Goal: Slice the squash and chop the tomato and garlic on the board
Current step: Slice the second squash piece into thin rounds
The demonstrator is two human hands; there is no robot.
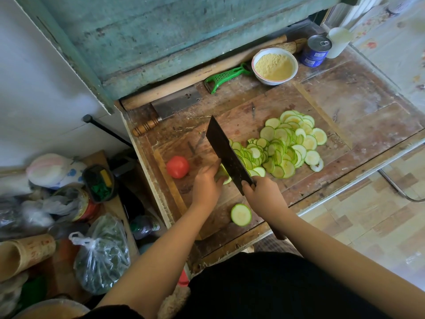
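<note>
On the wooden board (pixel 248 120) my left hand (pixel 207 183) holds down a short pale-green squash stub (pixel 222 174). My right hand (pixel 262 194) grips the handle of a dark cleaver (pixel 226 153), whose blade stands on edge against the stub's cut face. Right of the blade lies a spread of thin squash slices (pixel 287 146). A thick round squash end (pixel 241 214) lies near the board's front edge, between my wrists. A whole red tomato (pixel 177 166) sits at the board's left edge. No garlic shows.
A second cleaver (pixel 174 105), a rolling pin (pixel 197 77) and a green peeler (pixel 226 77) lie behind the board. A bowl of yellow meal (pixel 274 65), a blue tin (pixel 316 50) and a white cup (pixel 338 41) stand at the back right. Bags and containers (pixel 101 254) crowd the floor left.
</note>
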